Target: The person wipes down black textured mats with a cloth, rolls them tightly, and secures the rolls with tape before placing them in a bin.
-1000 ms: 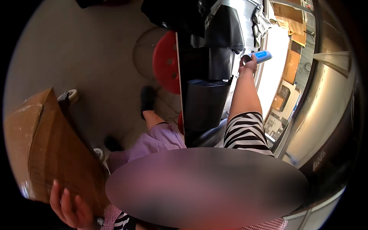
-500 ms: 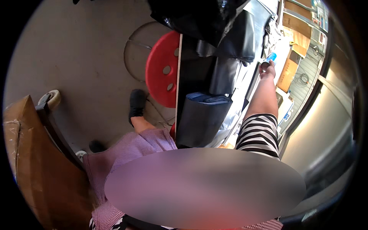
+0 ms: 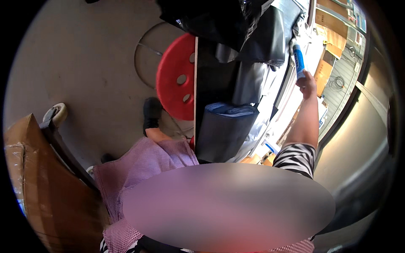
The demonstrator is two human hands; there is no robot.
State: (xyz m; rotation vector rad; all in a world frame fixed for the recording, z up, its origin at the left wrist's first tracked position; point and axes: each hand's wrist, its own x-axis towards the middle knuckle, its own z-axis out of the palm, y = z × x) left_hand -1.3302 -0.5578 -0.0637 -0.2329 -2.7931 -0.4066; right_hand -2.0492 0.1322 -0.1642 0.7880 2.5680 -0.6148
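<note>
My right hand (image 3: 308,84) reaches out at the upper right, at the end of a bare forearm below a black-and-white striped sleeve. Its fingers are wrapped round the near end of a slim blue-and-white cylindrical can (image 3: 299,61). The can tilts slightly, its far end pointing away from me over the bright white edge of the table. Its exact kind is not clear. To the left of the hand lie folded black plastic sheets (image 3: 249,82) and a dark roll with bluish inner layers (image 3: 225,130). My left hand does not show; a blurred patch covers the lower middle.
A red round stool (image 3: 171,80) with holes stands partly under the table's left edge. On the left are a large brown carton (image 3: 50,181) and a caster wheel (image 3: 59,114). Black plastic (image 3: 211,19) hangs over the far table. Cartons (image 3: 331,42) and a coiled cable (image 3: 336,83) lie beyond the hand.
My right hand has shifted a little to the right and nearer. The can has turned, so more of its length shows now. My right hand still holds it.
</note>
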